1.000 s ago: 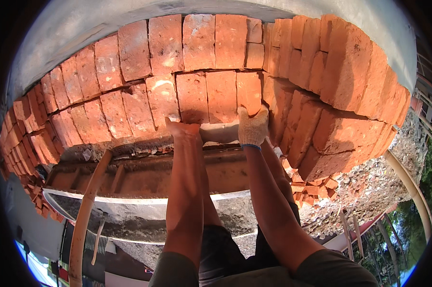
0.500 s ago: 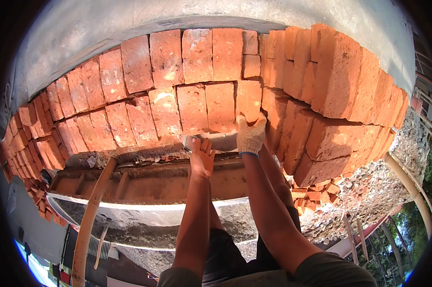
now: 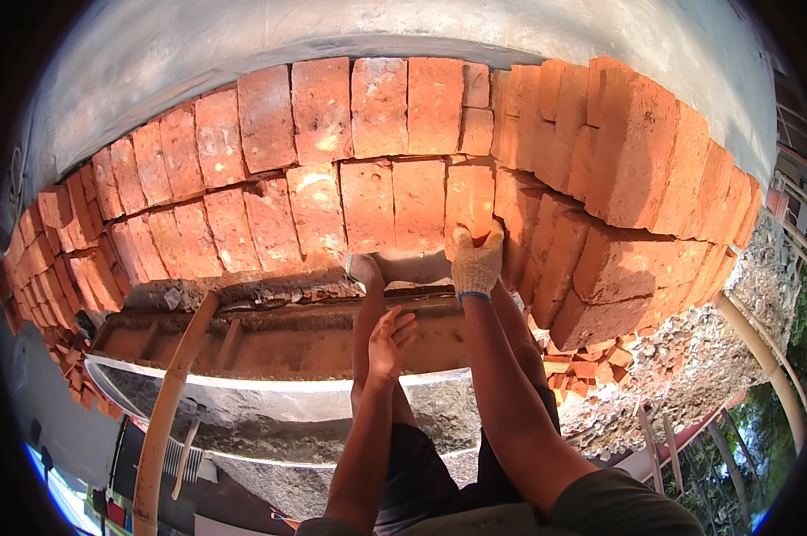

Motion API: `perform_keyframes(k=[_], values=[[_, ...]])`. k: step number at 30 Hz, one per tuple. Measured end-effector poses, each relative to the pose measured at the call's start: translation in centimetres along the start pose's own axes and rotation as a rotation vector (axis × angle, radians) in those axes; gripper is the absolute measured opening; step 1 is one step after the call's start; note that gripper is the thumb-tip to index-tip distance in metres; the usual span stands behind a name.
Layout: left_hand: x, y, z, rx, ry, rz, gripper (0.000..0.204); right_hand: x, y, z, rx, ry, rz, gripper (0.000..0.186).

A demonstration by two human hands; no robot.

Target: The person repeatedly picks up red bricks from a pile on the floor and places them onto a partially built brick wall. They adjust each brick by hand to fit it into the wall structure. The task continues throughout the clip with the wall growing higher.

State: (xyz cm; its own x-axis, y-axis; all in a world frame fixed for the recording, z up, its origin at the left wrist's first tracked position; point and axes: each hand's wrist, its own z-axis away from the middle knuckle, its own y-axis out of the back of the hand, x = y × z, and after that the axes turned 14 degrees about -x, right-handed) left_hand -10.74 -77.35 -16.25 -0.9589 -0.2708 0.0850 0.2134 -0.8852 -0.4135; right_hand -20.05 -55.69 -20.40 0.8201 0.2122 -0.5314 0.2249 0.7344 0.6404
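Observation:
My right hand (image 3: pixel 477 261) wears a knitted glove with a blue cuff. Its thumb and fingers pinch the near end of an orange-red brick (image 3: pixel 470 192), which sits flush in the front row beside the right-hand stack. Bare and empty, my left hand (image 3: pixel 391 341) hovers in front of my leg with its fingers apart. Left of the held brick, more bricks (image 3: pixel 419 205) stand closely side by side. A second row of bricks (image 3: pixel 435 107) lies behind them, against the grey wall.
A tall brick stack (image 3: pixel 636 152) rises on the right. Below the rows runs a trough-like ledge (image 3: pixel 278 353) with a pale rim. A bamboo pole (image 3: pixel 176 393) crosses it at the left; another pole (image 3: pixel 765 366) leans at the right. Broken brick pieces (image 3: pixel 591 366) and rubble (image 3: pixel 680 366) lie lower right.
My left hand has drawn back from the front row toward my body. The gloved right hand stays on the same brick. The whole view has shifted slightly.

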Motion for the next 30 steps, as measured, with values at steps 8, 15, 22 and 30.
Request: perform_keyframes(k=[8, 15, 22, 30], values=[[3.0, -2.7, -0.3, -0.219, -0.165, -0.438, 0.071, -1.2, 8.4, 10.6, -0.348, -0.089, -0.328, 0.067], [8.1, -9.4, -5.1, -0.149, -0.302, -0.368, 0.047, 1.2, 8.6, 9.6, -0.643, -0.299, -1.214, 0.063], [8.2, -11.9, -10.9, -0.026, -0.271, -0.654, 0.038, 5.0, 5.3, 8.3, -0.602, -0.245, -1.69, 0.069], [1.4, -9.8, -8.4, -0.114, -0.048, -0.873, 0.066, 9.3, 8.3, 12.2, -0.44, -0.52, -1.46, 0.056]])
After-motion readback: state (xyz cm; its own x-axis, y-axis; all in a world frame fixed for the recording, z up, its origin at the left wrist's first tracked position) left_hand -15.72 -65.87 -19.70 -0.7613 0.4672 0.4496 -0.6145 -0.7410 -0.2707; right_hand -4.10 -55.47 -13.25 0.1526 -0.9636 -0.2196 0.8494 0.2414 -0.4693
